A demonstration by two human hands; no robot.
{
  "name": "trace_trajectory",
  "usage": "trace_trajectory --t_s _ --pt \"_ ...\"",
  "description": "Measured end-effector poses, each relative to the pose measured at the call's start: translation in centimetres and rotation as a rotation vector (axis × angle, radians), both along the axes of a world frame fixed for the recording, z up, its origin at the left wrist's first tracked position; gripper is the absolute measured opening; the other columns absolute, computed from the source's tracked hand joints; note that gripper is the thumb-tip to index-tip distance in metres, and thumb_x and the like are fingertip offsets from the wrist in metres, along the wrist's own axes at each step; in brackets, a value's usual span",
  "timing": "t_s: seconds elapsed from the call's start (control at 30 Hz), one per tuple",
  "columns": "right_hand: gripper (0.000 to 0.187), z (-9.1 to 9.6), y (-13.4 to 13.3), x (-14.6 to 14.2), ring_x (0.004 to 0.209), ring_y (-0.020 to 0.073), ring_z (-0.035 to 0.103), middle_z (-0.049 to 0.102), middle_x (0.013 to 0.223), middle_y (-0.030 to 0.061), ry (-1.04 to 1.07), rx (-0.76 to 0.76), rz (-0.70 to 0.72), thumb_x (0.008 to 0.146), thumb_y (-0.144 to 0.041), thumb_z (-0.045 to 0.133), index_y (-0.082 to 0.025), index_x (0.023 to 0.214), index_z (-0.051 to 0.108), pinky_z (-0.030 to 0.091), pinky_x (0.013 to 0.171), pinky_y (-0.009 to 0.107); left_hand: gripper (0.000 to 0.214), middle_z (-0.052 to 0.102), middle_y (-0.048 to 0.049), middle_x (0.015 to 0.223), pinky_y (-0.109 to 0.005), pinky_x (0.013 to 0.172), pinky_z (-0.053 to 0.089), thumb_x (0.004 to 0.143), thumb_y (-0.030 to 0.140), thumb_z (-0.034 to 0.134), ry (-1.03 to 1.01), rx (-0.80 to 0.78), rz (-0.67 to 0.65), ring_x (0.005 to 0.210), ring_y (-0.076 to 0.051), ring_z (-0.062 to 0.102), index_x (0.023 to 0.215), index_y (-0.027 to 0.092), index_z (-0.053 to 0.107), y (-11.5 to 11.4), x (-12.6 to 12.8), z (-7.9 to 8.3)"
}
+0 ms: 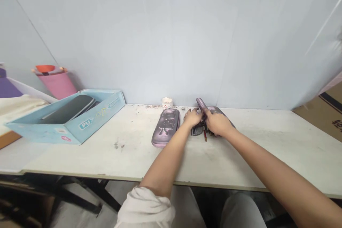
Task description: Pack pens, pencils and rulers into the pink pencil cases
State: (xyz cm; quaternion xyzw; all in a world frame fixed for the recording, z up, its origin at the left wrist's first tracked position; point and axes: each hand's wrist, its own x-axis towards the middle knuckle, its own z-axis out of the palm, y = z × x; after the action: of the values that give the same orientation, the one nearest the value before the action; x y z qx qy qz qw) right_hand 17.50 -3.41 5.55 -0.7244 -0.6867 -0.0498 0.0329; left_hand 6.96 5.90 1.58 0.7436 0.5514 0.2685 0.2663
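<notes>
You're pinching the pencil case lid [201, 105] in your right hand [217, 123], left hand [191, 117] hovering by the sunglasses [197, 130] and red pencil [205, 134], can't tell if it's grasping

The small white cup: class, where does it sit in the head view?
In the head view, the small white cup stands at the back edge of the table, just behind the purple pencil case, up and left of the left hand.

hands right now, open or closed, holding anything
Left hand: curled beside a slim purple object, cannot tell if holding it.
Right hand: closed on that object.
</notes>
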Motion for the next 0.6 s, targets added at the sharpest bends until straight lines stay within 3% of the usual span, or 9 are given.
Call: trace_trajectory --t_s 0.17,0.3,0.47,0.6 --pt "0.058 0.8 -0.1 5.1 0.084 0.0283 0.064 0.066 0.091 0.0195 -0.005 0.090 -0.105 0.083 -0.015 0.032 -0.011 0.140 0.021 0.045 0.069 0.036 0.053 0.034 -0.0139 0.141 -0.050 0.103 0.020 0.073 0.038 0.053 0.034 0.061 0.018 0.130 -0.035 0.027 0.123 0.024 0.050 -0.7 -0.9 1.1" --pt "0.059 3.5 -1.5 9.8 0.081 0.0277 0.063 0.066 0.089 0.0206 0.026 0.246 -0.211 0.080 -0.015 0.035 -0.008 0.138 0.025 0.045 0.071 0.037 0.044 0.037 -0.0146 0.138 -0.050 0.106 0.013 0.073 0.034 0.054 -0.012 0.100 -0.005 0.131 -0.033 0.024 0.116 0.021 0.056 -1.9 0.0 1.4" --pt "0.055 6.7 -4.7 16.0 0.095 0.0297 0.058 0.061 0.107 0.0214 0.341 0.523 -0.282 0.083 -0.025 0.033 -0.015 0.137 0.033 0.042 0.081 0.042 0.037 0.043 -0.0137 0.134 -0.043 0.109 0.011 0.071 0.020 0.054 -0.191 0.089 -0.061 0.131 -0.028 0.026 0.108 0.018 0.059 -2.4 3.4 1.7" --pt "0.053 5.3 -5.9 19.8 0.108 0.0260 0.052 0.057 0.120 0.0122 0.623 0.655 -0.296 0.079 -0.028 0.036 -0.019 0.130 0.044 0.042 0.089 0.038 0.028 0.058 -0.0147 0.118 -0.038 0.104 0.027 0.075 0.023 0.053 -0.410 -0.010 -0.181 0.119 -0.026 0.045 0.099 0.015 0.063 -2.9 7.8 1.9"
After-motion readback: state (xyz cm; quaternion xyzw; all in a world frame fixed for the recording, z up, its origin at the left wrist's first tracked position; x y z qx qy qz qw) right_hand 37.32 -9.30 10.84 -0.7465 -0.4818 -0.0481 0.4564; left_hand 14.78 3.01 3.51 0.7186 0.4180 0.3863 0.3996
